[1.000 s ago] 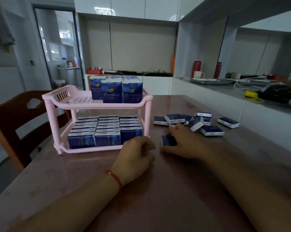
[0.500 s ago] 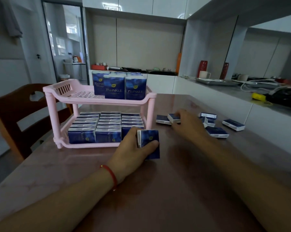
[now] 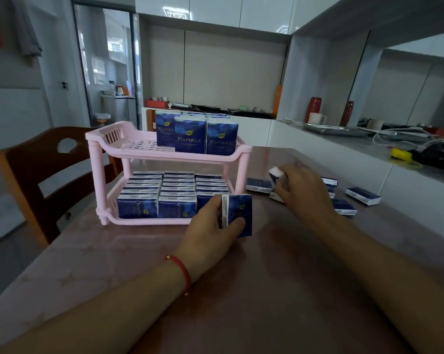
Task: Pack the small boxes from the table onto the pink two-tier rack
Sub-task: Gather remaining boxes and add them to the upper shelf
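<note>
— Fingers first: what do they have hold of?
— Left fingers [image 3: 237, 223] curl round an upright blue box [image 3: 238, 215] just in front of the pink rack [image 3: 169, 155]. Right hand [image 3: 298, 186] pinches another small box [image 3: 275, 173], lifted above the loose boxes [image 3: 343, 206] lying flat on the desk [image 3: 279, 277].
— And the rack itself?
— Standing on the desk's left part; its lower tier is full of boxes, its upper tier holds standing boxes [image 3: 190, 136] at the right end. A wooden chair [image 3: 36, 175] stands beside it.
</note>
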Motion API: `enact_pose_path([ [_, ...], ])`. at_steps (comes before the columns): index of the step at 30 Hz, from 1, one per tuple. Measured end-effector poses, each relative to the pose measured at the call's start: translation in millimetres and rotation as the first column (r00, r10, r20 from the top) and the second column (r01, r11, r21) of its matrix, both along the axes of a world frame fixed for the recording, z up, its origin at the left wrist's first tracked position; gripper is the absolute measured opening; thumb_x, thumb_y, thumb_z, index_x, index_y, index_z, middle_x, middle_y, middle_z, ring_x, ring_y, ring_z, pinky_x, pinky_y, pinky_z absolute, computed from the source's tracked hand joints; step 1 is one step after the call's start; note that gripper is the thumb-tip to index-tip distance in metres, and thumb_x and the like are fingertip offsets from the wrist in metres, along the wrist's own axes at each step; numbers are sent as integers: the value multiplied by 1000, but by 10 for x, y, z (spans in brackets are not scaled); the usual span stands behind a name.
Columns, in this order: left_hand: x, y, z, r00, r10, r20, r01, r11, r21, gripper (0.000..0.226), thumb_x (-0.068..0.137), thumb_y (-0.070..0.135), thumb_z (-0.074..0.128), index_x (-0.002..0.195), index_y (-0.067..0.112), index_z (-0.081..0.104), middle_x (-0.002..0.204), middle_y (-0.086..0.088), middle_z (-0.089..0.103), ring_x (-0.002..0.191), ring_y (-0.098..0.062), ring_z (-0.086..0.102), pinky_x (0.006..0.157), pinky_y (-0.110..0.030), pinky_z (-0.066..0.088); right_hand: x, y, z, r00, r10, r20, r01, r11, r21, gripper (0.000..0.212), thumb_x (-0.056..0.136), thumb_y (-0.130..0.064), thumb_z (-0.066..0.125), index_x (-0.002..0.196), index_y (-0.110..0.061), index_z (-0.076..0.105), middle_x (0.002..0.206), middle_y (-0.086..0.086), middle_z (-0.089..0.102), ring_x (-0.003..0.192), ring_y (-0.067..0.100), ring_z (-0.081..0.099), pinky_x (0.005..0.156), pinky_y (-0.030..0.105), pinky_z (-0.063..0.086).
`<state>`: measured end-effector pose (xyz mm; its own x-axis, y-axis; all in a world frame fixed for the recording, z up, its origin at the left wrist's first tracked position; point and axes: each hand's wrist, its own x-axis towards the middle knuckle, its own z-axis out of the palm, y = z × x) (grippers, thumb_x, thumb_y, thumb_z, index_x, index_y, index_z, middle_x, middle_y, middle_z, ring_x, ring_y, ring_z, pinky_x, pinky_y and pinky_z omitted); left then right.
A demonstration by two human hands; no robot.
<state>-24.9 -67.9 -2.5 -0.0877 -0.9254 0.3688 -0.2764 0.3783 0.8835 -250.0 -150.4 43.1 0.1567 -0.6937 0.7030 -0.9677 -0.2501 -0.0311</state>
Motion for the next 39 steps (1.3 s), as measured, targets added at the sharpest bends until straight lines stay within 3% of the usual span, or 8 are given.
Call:
enact_pose_path([
  [6, -2, 72, 63, 993, 79, 86, -74, 995, -63, 50, 78, 25, 73, 126, 28, 56, 111, 9, 69, 102, -11, 67, 93, -37, 55, 315, 921, 149, 875, 228, 428, -265, 964, 29, 20, 84, -26, 76, 102, -18, 71, 85, -11, 70, 70, -6, 63, 65, 9, 50],
  [10, -2, 164, 75, 991, -136, -8, 136, 991, -1, 71, 74, 16, 83, 135, 30, 48, 117, 10, 68, 103, -2, 68, 90, -30, 59, 576, 1057, 52, 813, 219, 539, -325, 939, 109, 29, 77, -40, 82, 97, -27, 66, 89, -12, 70, 68, 3, 67, 64, 23, 57],
  [15, 124, 92, 81, 993, -114, 23, 114, 993, -14, 69, 68, 28, 88, 127, 27, 52, 113, 6, 72, 102, -9, 71, 89, -41, 60, 599, 983, -64, 597, 262, 758, -547, 824, 146, 25, 86, -34, 76, 103, -21, 62, 97, 3, 68, 67, 17, 73, 64, 38, 62],
  [18, 184, 32, 69, 990, -125, 69, 125, 992, 6, 68, 64, 24, 82, 126, 27, 53, 113, 4, 71, 102, -12, 71, 90, -45, 59, 502, 982, -123, 603, 299, 739, -576, 804, 145, 30, 89, -27, 73, 117, -20, 63, 106, -3, 66, 67, 16, 71, 59, 27, 58],
  [22, 226, -23, 89, 970, -223, 100, 214, 972, 93, 56, 72, 5, 79, 123, 18, 58, 112, -5, 71, 101, -19, 71, 90, -46, 58, 414, 947, -215, 762, 383, 522, -574, 774, 269, 52, 86, -35, 75, 135, -35, 57, 125, -16, 61, 85, 11, 66, 72, 32, 59],
  [29, 367, 34, 253, 920, -220, 324, 222, 975, 32, 62, 71, 21, 88, 123, 31, 56, 116, 8, 67, 108, -8, 66, 93, -33, 58, 497, 953, -203, 753, 413, 512, -587, 774, 238, 42, 75, -40, 83, 109, -45, 59, 106, -19, 64, 87, 4, 61, 78, 29, 58],
  [35, 452, 195, 528, 886, -109, 451, 162, 984, -80, 49, 72, 21, 89, 115, 28, 65, 106, 7, 72, 97, -7, 69, 85, -37, 60, 545, 973, -221, 583, 416, 697, -699, 694, 171, 43, 85, -63, 59, 118, -36, 55, 109, -19, 63, 93, 5, 64, 73, 26, 56],
  [39, 752, 438, 877, 898, -78, 433, 148, 980, -131, 48, 77, 17, 85, 119, 27, 65, 113, 7, 71, 105, -10, 67, 86, -37, 61, 495, 915, -297, 512, 405, 757, -727, 674, 131, 28, 96, -50, 39, 110, -38, 60, 95, -5, 65, 80, 23, 62, 70, 48, 56],
])
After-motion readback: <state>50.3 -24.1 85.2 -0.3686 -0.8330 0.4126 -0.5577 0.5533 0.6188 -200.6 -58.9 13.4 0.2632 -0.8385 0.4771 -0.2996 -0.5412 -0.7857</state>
